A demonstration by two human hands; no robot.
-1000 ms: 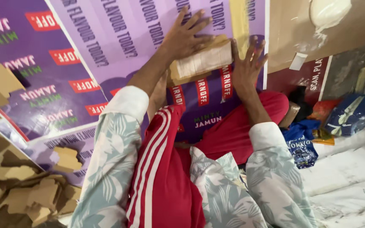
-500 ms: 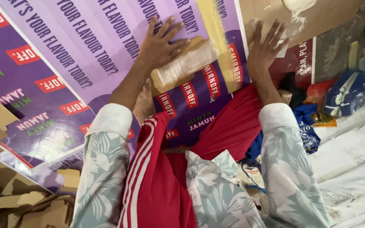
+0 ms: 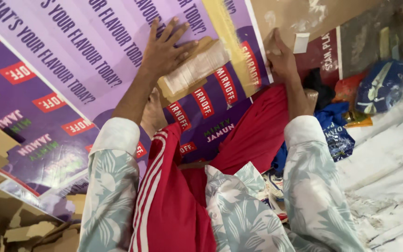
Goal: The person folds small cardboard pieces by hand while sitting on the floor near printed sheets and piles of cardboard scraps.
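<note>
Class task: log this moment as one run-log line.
left hand: flat on tape roll | right hand: gripping poster edge

Glossy printed card sheet, brown cardboard

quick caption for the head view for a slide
Left hand presses a tape roll onto a purple printed sheet; right hand holds its edge.

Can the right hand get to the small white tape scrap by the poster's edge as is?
Probably yes. The right hand grips the purple poster edge, and the white tape scrap sits on brown cardboard right beside its fingers, with nothing between.
</note>
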